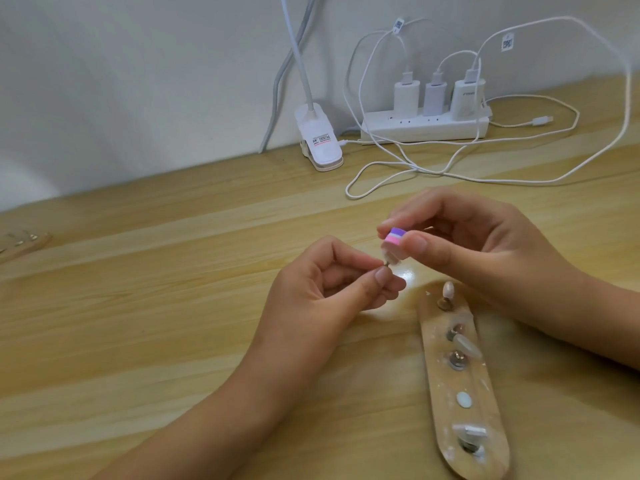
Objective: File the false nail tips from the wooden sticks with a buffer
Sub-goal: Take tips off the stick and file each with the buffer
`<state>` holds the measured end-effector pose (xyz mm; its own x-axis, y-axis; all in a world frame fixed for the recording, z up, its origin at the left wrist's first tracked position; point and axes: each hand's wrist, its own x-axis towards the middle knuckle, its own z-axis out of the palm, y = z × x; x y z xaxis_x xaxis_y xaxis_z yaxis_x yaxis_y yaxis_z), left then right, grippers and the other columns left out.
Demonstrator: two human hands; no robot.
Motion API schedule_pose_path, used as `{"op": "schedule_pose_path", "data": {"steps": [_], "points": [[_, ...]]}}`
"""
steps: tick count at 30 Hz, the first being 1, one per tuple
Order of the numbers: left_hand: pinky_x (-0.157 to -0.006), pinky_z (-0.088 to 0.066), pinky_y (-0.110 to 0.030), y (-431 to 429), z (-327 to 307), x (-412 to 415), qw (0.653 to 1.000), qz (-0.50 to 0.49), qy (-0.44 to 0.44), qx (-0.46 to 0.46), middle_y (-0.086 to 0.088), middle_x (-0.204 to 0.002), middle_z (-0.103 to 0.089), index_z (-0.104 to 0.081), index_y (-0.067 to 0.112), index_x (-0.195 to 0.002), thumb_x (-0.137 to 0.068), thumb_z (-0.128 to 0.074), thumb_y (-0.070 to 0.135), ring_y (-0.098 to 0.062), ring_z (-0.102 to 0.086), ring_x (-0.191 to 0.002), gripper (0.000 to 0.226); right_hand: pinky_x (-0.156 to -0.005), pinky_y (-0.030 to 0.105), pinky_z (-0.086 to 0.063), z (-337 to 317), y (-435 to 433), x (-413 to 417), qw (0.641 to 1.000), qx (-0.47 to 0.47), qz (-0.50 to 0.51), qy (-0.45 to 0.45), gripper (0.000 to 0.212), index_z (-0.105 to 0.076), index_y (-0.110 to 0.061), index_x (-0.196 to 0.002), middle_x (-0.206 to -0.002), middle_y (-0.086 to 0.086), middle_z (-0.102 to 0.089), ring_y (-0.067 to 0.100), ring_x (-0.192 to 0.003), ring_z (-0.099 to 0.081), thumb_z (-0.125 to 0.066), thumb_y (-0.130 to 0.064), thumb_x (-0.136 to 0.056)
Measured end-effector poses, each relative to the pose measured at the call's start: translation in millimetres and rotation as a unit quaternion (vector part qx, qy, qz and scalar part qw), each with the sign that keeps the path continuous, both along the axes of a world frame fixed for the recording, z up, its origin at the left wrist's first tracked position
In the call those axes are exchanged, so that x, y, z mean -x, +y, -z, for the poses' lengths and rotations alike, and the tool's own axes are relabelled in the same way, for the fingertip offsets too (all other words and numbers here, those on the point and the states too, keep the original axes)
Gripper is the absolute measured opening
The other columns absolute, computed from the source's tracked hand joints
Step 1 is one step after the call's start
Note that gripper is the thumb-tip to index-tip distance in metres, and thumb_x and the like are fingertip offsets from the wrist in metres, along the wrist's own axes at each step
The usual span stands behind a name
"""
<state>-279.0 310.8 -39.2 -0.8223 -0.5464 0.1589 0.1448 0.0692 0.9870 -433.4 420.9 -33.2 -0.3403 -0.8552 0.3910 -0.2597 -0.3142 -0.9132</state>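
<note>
My right hand (478, 244) pinches a small buffer block (498, 240) with purple, pink and white layers between thumb and forefinger. My left hand (332, 282) pinches a small metal stud that carries a false nail tip (494, 260), held right under the buffer and touching it. The tip itself is mostly hidden by the buffer. A wooden stick (485, 407) lies on the table to the lower right, with several metal studs and pale nail tips (467, 346) along it.
A white power strip (426, 128) with three chargers and looping white cables (408, 168) sits at the back by the wall. A white lamp clip (320, 140) stands left of it. Another wooden stick (20, 242) shows at the far left edge.
</note>
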Motion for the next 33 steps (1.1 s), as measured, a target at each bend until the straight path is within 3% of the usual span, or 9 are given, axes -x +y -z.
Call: {"op": "schedule_pose_path", "data": {"steps": [3, 6, 10, 16, 20, 24, 28, 31, 33], "points": [[-0.072, -0.055, -0.02, -1, -1, 0, 1.0, 0.008, 0.004, -0.005, -0.008, -0.083, -0.076, -0.064, 0.014, -0.092, -0.078, -0.069, 0.021, -0.017, -0.074, -0.081, 0.016, -0.078, 0.014, -0.051, -2, 1, 0, 1.0, -0.003, -0.009, -0.009, 0.025, -0.069, -0.014, -0.097, -0.094, 0.004, -0.074, 0.007, -0.088, -0.069, -0.065, -0.032, -0.08], [-0.073, -0.055, -0.019, -1, -1, 0, 1.0, 0.014, 0.007, -0.005, -0.007, -0.083, -0.077, -0.07, 0.017, -0.092, -0.079, -0.069, 0.021, -0.016, -0.074, -0.082, 0.014, -0.083, 0.018, -0.052, -2, 1, 2, 1.0, 0.014, 0.002, -0.005, 0.024, -0.069, -0.016, -0.101, -0.1, 0.007, -0.071, 0.014, -0.095, -0.068, -0.068, -0.033, -0.083], [-0.074, -0.057, -0.023, -3, 2, 0, 1.0, 0.008, 0.008, 0.002, -0.009, -0.083, -0.076, -0.068, 0.01, -0.087, -0.08, -0.071, 0.019, -0.019, -0.073, -0.081, 0.013, -0.093, 0.032, -0.051, 4, 1, 2, 0.997, 0.015, -0.009, 0.078, 0.024, -0.064, -0.015, -0.104, -0.104, 0.006, -0.064, 0.027, -0.101, -0.063, -0.066, -0.029, -0.086], [-0.077, -0.059, -0.028, -2, 4, 0, 0.999, 0.013, 0.002, 0.039, -0.007, -0.079, -0.075, -0.069, 0.022, -0.081, -0.081, -0.072, 0.021, -0.018, -0.073, -0.078, 0.003, -0.089, 0.031, -0.051, 5, 0, 2, 0.989, 0.036, -0.001, 0.14, 0.023, -0.064, -0.008, -0.101, -0.1, 0.004, -0.062, 0.025, -0.096, -0.062, -0.066, -0.028, -0.088], [-0.073, -0.057, -0.024, -2, 4, 0, 0.999, 0.01, 0.0, 0.053, -0.006, -0.078, -0.075, -0.068, 0.025, -0.078, -0.082, -0.068, 0.017, -0.016, -0.073, -0.077, 0.009, -0.083, 0.027, -0.052, 6, 0, 4, 0.999, -0.013, -0.006, 0.046, 0.02, -0.07, -0.019, -0.095, -0.095, 0.003, -0.071, 0.02, -0.09, -0.068, -0.071, -0.038, -0.087], [-0.07, -0.056, -0.022, -2, 4, 0, 0.999, 0.01, -0.004, 0.054, -0.005, -0.075, -0.075, -0.067, 0.026, -0.077, -0.081, -0.068, 0.016, -0.014, -0.072, -0.073, 0.011, -0.084, 0.03, -0.053, 4, 1, 2, 0.994, 0.034, 0.006, 0.105, 0.021, -0.067, -0.014, -0.1, -0.097, 0.001, -0.067, 0.027, -0.09, -0.064, -0.067, -0.032, -0.088], [-0.068, -0.053, -0.019, -2, 4, 0, 0.998, 0.012, -0.01, 0.06, -0.005, -0.076, -0.075, -0.067, 0.024, -0.077, -0.082, -0.069, 0.015, -0.012, -0.072, -0.073, 0.011, -0.08, 0.042, -0.055, 8, -1, 7, 0.996, -0.009, 0.0, 0.094, 0.019, -0.067, -0.018, -0.097, -0.093, 0.004, -0.067, 0.026, -0.089, -0.065, -0.07, -0.034, -0.089], [-0.068, -0.053, -0.019, -2, 4, 0, 0.998, 0.013, -0.009, 0.065, -0.005, -0.075, -0.074, -0.065, 0.02, -0.078, -0.085, -0.071, 0.014, -0.013, -0.071, -0.072, 0.011, -0.087, 0.035, -0.053, 6, 0, 4, 0.987, 0.049, -0.012, 0.152, 0.024, -0.065, -0.011, -0.102, -0.099, 0.005, -0.063, 0.029, -0.095, -0.062, -0.067, -0.031, -0.089], [-0.067, -0.053, -0.018, -2, 4, 0, 0.998, 0.012, -0.01, 0.059, -0.006, -0.074, -0.074, -0.065, 0.02, -0.077, -0.085, -0.071, 0.016, -0.013, -0.071, -0.071, 0.01, -0.086, 0.029, -0.052, 8, -2, 6, 0.989, 0.026, -0.021, 0.146, 0.025, -0.065, -0.01, -0.101, -0.099, 0.004, -0.063, 0.025, -0.095, -0.063, -0.067, -0.032, -0.09]]}}
